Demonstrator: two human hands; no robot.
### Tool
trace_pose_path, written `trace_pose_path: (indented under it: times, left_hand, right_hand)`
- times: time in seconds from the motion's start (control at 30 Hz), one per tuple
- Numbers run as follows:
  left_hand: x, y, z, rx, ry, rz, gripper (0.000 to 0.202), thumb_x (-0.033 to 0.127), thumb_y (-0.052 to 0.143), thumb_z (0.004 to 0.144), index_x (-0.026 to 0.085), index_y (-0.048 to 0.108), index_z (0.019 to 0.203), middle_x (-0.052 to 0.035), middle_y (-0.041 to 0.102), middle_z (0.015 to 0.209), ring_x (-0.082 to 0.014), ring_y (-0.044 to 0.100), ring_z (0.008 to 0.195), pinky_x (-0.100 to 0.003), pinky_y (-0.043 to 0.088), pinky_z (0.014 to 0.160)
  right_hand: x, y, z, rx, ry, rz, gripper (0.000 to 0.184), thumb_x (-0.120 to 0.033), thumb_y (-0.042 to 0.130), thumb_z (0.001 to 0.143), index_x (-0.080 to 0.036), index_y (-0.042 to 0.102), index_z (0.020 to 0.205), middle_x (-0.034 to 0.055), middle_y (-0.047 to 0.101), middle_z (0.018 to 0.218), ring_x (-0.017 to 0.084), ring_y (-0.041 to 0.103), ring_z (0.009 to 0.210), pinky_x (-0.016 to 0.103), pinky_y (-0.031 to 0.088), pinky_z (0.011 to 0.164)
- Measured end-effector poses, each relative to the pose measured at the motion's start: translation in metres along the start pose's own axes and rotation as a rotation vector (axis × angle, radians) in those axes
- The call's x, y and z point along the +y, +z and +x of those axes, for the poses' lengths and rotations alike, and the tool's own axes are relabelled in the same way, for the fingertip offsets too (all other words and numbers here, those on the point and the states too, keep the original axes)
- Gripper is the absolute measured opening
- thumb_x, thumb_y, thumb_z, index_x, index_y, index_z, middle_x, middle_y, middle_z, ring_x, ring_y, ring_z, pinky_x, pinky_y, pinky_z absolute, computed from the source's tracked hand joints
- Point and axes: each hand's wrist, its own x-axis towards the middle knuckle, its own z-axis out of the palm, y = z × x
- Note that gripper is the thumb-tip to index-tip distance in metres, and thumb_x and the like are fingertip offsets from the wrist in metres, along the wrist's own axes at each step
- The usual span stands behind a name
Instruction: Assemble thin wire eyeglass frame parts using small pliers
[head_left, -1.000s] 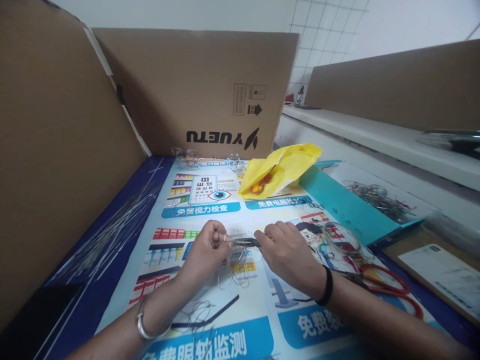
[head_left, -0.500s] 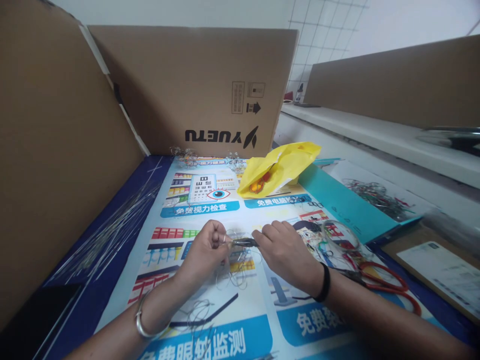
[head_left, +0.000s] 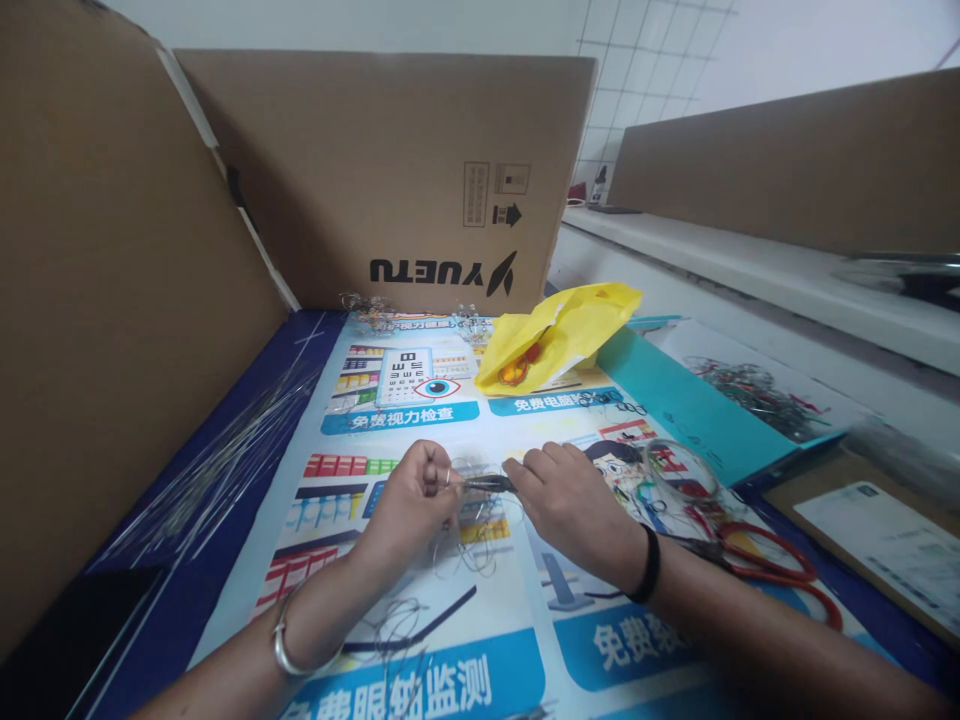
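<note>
1. Lettering on the cardboard box standing beyond both hands reads "YUETU", printed upside down. An arrow mark and two boxed labels above it are too small to read.
2. The poster under the hands carries Chinese headings. "免费视力检查" runs along a blue band beyond the left hand, below a drawn eye chart, and "眼轴监测" sits near the left wrist. The arms partly cover the other bands.
3. The left hand is closed, its fingertips pinching thin wire. The wire's loose loops lie just below and between the two hands.
4. The right hand is clenched around the handles of dark pliers. Their tip points at the left fingertips and meets the wire there, so the hands sit close together, joined by tool and wire.
5. A yellow bag lies beyond the right hand. A red-handled tool lies just right of the right wrist, among coloured wire bits.
6. A bundle of straight wires lies well left of the left hand on the blue table, close against a cardboard wall.
7. Cardboard closes the left and far sides. The poster lies bare beyond the hands up to the eye chart, and also left of the left hand. The edge of a teal sheet bounds it on the right.
</note>
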Motion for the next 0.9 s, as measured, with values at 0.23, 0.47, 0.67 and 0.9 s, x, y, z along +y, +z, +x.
trace_pose_path:
  times: [0.23,0.47,0.67,0.9]
  left_hand:
    - [0.001,0.001,-0.001,0.010,-0.018,-0.014,0.024,0.012,0.053,0.064,0.021,0.037,0.079,0.0080,0.055,0.065,-0.0054,0.049,0.042,-0.018,0.039,0.043]
    - [0.002,0.000,0.000,-0.024,-0.030,-0.050,0.025,0.011,0.054,0.064,0.020,0.037,0.080,0.0092,0.053,0.062,-0.0049,0.048,0.040,-0.017,0.036,0.043]
    - [-0.004,-0.005,0.002,-0.111,-0.039,-0.214,0.025,0.012,0.058,0.068,0.020,0.039,0.082,0.0082,0.053,0.066,-0.0032,0.048,0.043,-0.015,0.034,0.044]
    - [-0.004,-0.011,0.002,-0.233,-0.004,-0.346,0.027,0.019,0.065,0.075,0.020,0.042,0.088,0.0050,0.058,0.074,-0.0033,0.050,0.047,-0.016,0.036,0.048]
  right_hand:
    - [0.000,-0.001,0.000,-0.007,-0.004,-0.004,0.017,-0.012,0.051,0.084,-0.016,0.059,0.098,0.0038,0.056,0.076,0.017,0.042,0.071,0.031,0.023,0.063]
    - [-0.001,-0.004,0.002,-0.039,0.031,0.024,0.014,-0.012,0.053,0.082,-0.017,0.059,0.094,0.0031,0.056,0.075,0.017,0.043,0.071,0.030,0.023,0.063]
    - [0.002,-0.014,0.004,-0.092,0.093,0.083,0.012,-0.016,0.052,0.083,-0.018,0.059,0.092,0.0038,0.057,0.078,0.017,0.043,0.074,0.030,0.023,0.065]
    - [0.005,-0.027,0.004,-0.013,0.053,0.036,0.016,-0.011,0.052,0.080,-0.017,0.061,0.091,0.0038,0.055,0.075,0.017,0.040,0.071,0.031,0.021,0.064]
